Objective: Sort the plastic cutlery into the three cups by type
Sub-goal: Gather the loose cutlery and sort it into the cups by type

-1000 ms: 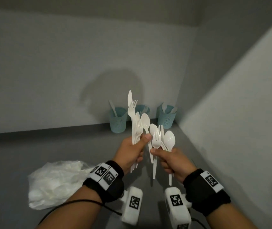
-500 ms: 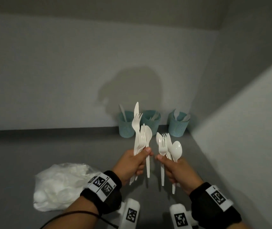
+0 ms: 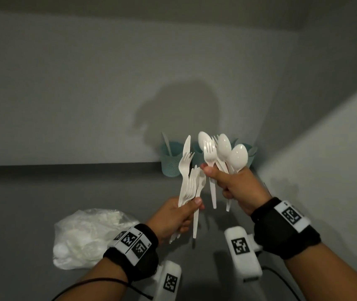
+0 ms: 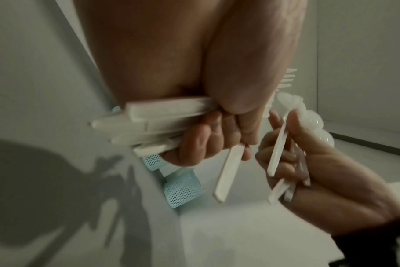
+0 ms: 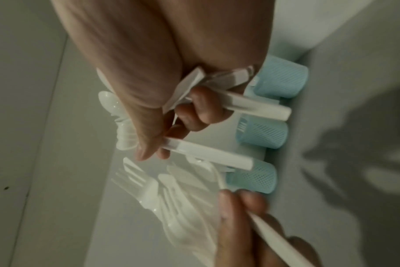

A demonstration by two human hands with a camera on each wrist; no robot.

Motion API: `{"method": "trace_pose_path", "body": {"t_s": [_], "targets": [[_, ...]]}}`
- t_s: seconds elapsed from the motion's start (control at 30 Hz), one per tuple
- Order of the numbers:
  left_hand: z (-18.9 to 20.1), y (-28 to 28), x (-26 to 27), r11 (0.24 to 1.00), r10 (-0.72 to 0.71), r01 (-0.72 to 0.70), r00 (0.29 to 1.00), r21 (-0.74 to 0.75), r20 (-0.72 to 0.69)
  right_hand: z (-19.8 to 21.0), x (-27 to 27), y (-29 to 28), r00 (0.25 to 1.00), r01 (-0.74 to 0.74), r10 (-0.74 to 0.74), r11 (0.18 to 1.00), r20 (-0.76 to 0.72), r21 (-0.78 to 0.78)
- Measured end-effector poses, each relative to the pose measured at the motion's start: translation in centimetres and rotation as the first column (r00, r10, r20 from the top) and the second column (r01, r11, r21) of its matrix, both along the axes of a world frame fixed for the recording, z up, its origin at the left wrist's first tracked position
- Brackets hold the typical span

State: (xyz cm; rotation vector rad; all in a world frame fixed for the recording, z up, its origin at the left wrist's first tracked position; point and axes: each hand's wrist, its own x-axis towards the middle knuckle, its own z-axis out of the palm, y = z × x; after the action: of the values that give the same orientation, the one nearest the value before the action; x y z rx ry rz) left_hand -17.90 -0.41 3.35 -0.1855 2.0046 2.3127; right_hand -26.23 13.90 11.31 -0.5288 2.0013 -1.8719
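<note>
Left hand: my left hand [image 3: 177, 216] is curled round a bunch of white plastic cutlery [image 3: 189, 183], thumb pressed on top, the handles sticking out below the fist. I see forks and one knife [image 3: 186, 146] in it; a further piece held at the thumb I cannot make out.
Right hand: my right hand [image 3: 236, 187] is higher and farther out, fingers wrapped round spoons [image 3: 224, 145] and a fork [image 3: 209, 152], with thumb and forefinger pinching the fork's neck.
Between hands: the two bunches nearly meet; whether they touch I cannot tell.
Cups: three blue mesh cups [image 5: 261, 134] stand in a row at the far wall, near the right corner, beyond both hands. The left cup [image 3: 171, 161] holds one white piece; the other two are mostly hidden behind the spoons in the head view.
Bag: a crumpled clear plastic bag [image 3: 86, 235] lies on the grey surface, near and left of my left wrist.
</note>
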Motion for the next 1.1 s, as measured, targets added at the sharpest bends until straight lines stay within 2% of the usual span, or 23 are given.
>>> {"method": "trace_pose_path", "body": {"t_s": [0.13,0.3,0.4,0.5,0.67,0.87,1.1], "targets": [[0.5,-0.1,0.1,0.998,-0.051,0.051,0.999,-0.024,0.010,1.6,-0.6,-1.5,0.995,-0.100,0.100,0.994,-0.009,0.035],[1.0,-1.1,0.8,0.991,-0.130,0.130,0.991,-0.022,0.032,2.1,-1.5,-1.9,0.961,-0.269,0.277,0.934,0.001,0.236],[1.0,-1.9,0.9,0.985,-0.164,0.166,0.985,-0.047,0.052,2.1,-1.9,-2.2,0.943,-0.323,0.332,0.905,0.014,0.276],[0.9,-2.5,0.6,0.982,-0.171,0.176,0.983,-0.071,0.069,2.2,-2.7,-2.4,0.945,-0.311,0.328,0.906,-0.011,0.285],[-0.1,-3.4,0.3,0.982,-0.142,0.150,0.987,-0.113,0.082,3.3,-4.4,-2.2,0.966,-0.212,0.238,0.950,-0.096,0.228],[-0.8,-3.5,0.0,0.976,-0.133,0.147,0.987,-0.162,0.095,5.6,-4.3,-4.1,0.896,-0.276,0.410,0.817,-0.173,0.507],[-0.9,-4.1,-0.4,0.982,-0.088,0.101,0.992,-0.161,0.086,5.6,-4.7,-5.9,0.909,-0.253,0.375,0.844,-0.183,0.472]]}}
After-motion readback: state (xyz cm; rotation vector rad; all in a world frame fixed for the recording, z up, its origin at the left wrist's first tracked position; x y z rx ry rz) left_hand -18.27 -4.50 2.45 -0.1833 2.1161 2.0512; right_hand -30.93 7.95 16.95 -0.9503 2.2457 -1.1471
